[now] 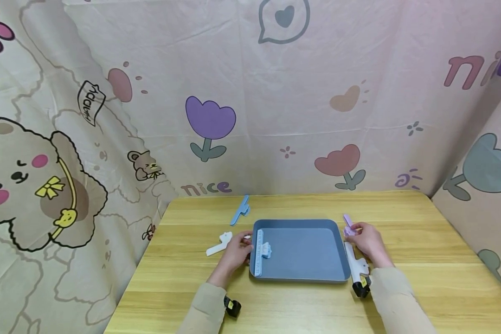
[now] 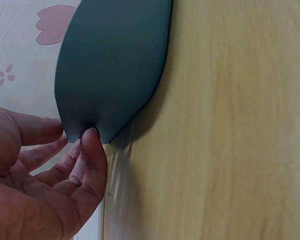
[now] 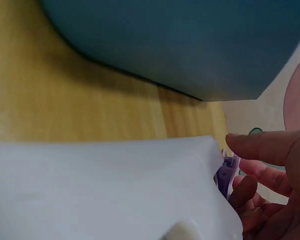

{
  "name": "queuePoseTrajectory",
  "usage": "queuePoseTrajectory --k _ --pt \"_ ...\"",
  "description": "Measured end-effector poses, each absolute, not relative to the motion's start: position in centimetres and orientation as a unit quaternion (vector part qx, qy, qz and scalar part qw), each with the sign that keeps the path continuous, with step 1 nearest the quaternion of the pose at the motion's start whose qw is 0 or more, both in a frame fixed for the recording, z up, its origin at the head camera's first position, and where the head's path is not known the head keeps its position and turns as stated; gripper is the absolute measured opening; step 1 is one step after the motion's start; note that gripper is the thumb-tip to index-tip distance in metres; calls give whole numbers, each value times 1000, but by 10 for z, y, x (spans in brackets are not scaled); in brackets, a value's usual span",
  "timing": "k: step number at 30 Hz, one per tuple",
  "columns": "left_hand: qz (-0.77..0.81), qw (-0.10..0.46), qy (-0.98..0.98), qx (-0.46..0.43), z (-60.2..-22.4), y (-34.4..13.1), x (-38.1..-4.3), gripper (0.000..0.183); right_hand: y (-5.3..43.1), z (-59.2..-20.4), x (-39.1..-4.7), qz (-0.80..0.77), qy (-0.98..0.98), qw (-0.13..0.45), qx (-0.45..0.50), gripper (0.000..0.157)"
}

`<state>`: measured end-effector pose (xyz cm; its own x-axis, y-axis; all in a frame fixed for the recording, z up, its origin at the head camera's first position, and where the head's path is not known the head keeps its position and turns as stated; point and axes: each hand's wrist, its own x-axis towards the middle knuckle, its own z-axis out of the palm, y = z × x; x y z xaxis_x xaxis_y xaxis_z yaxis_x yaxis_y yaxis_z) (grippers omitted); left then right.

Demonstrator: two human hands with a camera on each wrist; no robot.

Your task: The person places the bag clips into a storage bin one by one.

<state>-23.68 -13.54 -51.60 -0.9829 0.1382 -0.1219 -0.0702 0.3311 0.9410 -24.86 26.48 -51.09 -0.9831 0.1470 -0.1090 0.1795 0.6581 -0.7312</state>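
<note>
A grey-blue tray (image 1: 302, 279) lies on the table, with a light-blue bag clip (image 1: 259, 260) along its left inner side. My left hand (image 1: 236, 250) holds the tray's left side; in the left wrist view, thumb and fingertip are at the end of the tray wall (image 2: 115, 55). At the tray's far right corner, my right hand (image 1: 367, 239) pinches a small purple clip (image 1: 347, 221). The right wrist view shows that purple clip (image 3: 227, 175) between thumb and fingers, partly hidden by a white clip (image 3: 105, 190) in front.
The white clip (image 1: 350, 257) lies along the tray's right side, under the right wrist. Another white clip (image 1: 215, 249) lies by the left hand, and a blue clip (image 1: 240, 211) farther back. Printed cloth (image 1: 275, 116) hangs behind the wooden table (image 1: 434, 283).
</note>
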Motion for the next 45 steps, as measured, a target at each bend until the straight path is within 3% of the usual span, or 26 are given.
queuePoseTrajectory --k 7,15,25,32,45 --pt "576 91 812 17 -514 -135 -237 44 264 -510 -249 -387 917 10 102 39" --pt "581 93 808 17 -515 -135 -237 44 266 -499 -244 -337 936 -6 104 50" --pt "581 93 808 22 -518 -136 -237 44 280 -497 -241 -332 937 -25 105 37" --pt "582 91 807 25 -517 -136 -237 44 287 -500 -237 -378 917 -66 107 34" --pt "577 96 811 16 -515 -135 -237 43 276 -484 -229 -515 846 -42 135 37"
